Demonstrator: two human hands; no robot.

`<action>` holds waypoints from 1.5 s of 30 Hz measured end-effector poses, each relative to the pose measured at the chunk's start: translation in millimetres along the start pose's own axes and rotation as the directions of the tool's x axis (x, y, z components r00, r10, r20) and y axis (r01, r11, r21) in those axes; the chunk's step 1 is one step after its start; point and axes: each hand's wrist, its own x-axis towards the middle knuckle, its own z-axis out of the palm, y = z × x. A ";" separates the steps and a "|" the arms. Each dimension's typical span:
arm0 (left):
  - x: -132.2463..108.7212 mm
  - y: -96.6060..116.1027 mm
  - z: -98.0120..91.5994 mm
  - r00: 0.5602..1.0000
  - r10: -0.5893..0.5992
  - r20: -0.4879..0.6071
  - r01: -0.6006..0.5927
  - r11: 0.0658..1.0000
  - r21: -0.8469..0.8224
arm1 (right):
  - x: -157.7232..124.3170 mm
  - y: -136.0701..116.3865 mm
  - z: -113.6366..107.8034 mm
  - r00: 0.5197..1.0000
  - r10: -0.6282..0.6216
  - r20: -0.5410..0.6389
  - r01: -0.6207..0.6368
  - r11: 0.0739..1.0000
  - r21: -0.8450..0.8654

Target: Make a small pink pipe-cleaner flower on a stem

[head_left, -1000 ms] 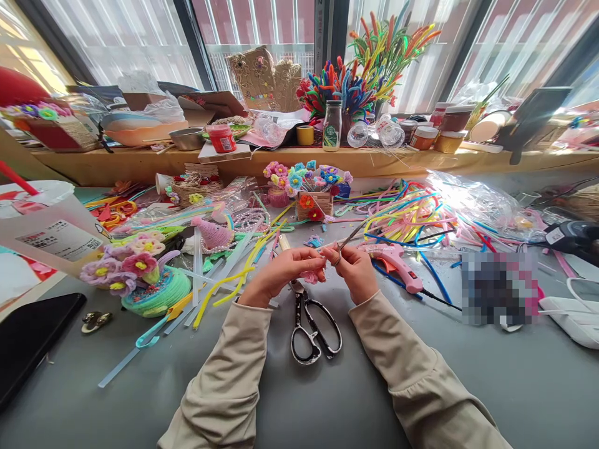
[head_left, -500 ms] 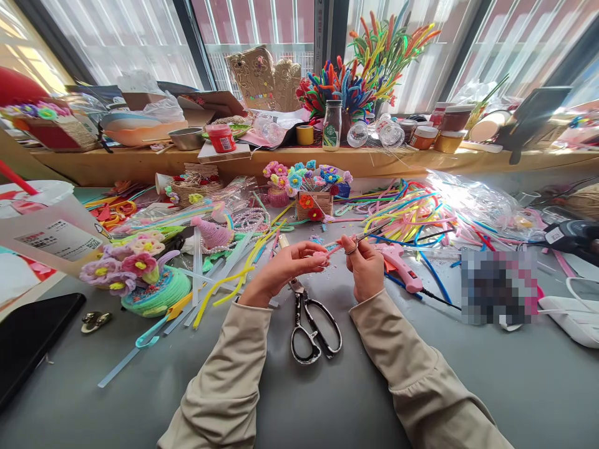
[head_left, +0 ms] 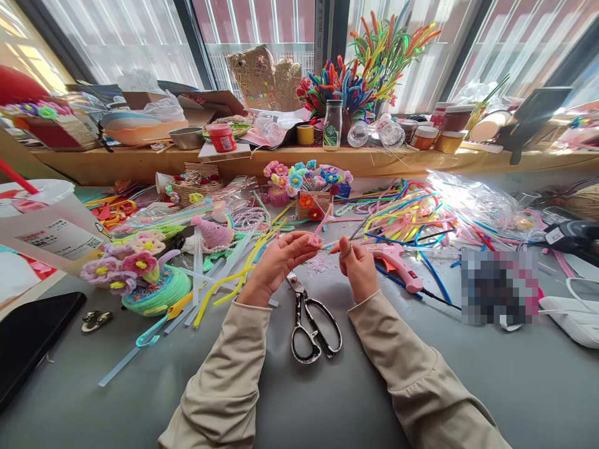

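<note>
My left hand (head_left: 283, 265) pinches a pink pipe cleaner (head_left: 319, 229) between thumb and fingertips, and its free end points up. Close by on the right, my right hand (head_left: 359, 271) is closed around a thin dark tool (head_left: 358, 227) that slants up and away; its exact kind is hard to make out. A ring-like metal piece shows at that hand's fingers. Below and between both hands lie large black-handled scissors (head_left: 314, 327), resting on the grey table. A pink glue gun (head_left: 399, 267) lies just right of my right hand.
Loose pipe cleaners (head_left: 412, 215) spread across the back right. A basket of fuzzy flowers (head_left: 314, 204) stands behind my hands. On the left are a drink cup (head_left: 51, 231), a green flower pot (head_left: 156, 293) and a black phone (head_left: 37, 340). Jars and a bottle (head_left: 332, 128) line the ledge.
The pink pipe cleaner has swung from pointing toward my right hand to pointing upward. My right hand has shifted slightly left and down, and its tool points more steeply up.
</note>
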 end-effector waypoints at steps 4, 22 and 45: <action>0.4 2.0 0.2 0.999 0.024 -0.035 -0.028 0.995 -0.092 | -4.7 -2.6 4.4 0.963 -0.007 0.269 0.061 0.980 -0.192; -0.1 4.4 0.6 0.992 -0.128 0.019 0.130 0.977 -0.169 | -10.0 -11.4 5.3 0.868 0.005 0.497 0.223 0.889 -0.399; 0.1 -0.7 4.6 0.979 0.193 -0.072 -0.148 0.901 0.409 | -10.0 -10.1 7.0 0.949 -0.017 0.316 0.198 0.812 -0.549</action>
